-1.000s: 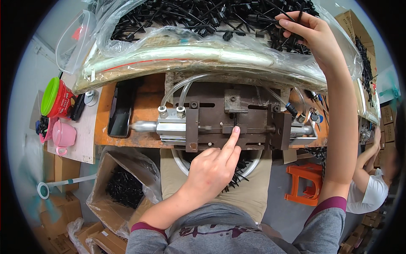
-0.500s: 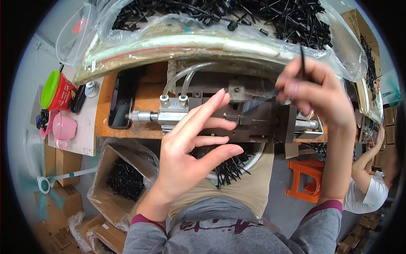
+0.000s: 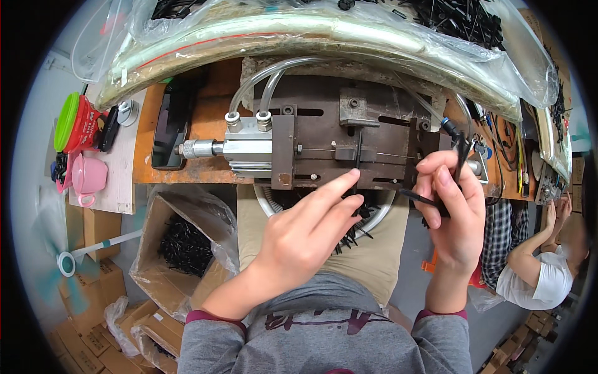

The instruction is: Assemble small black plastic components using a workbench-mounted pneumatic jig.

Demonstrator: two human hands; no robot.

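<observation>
A dark metal fixture (image 3: 317, 134) with a silver air cylinder (image 3: 248, 149) at its left lies before me. Across the small block in its middle stands a thin black plastic stick (image 3: 359, 146). My left hand (image 3: 305, 234) has its fingers closed at the near end of this stick; the thumb is hidden. At the fixture's right end, my right hand (image 3: 458, 215) is closed, fingers curled, around thin black plastic parts (image 3: 418, 197). One pokes out leftward, another upward past the fingers. More black sticks lie on my lap, partly behind the left hand.
A plastic-lined tray (image 3: 311, 38) of black parts spans the back. A lined carton (image 3: 149, 249) of similar parts stands lower left. Clear hoses (image 3: 255, 84) arch over the fixture. A phone (image 3: 170, 128), pink cup (image 3: 88, 176) and fan (image 3: 66, 264) are at left; a person (image 3: 536, 274) sits at right.
My left hand has come down to the black stick at the fixture's middle. My right hand has dropped nearer to me, still holding black parts. The view has shifted slightly.
</observation>
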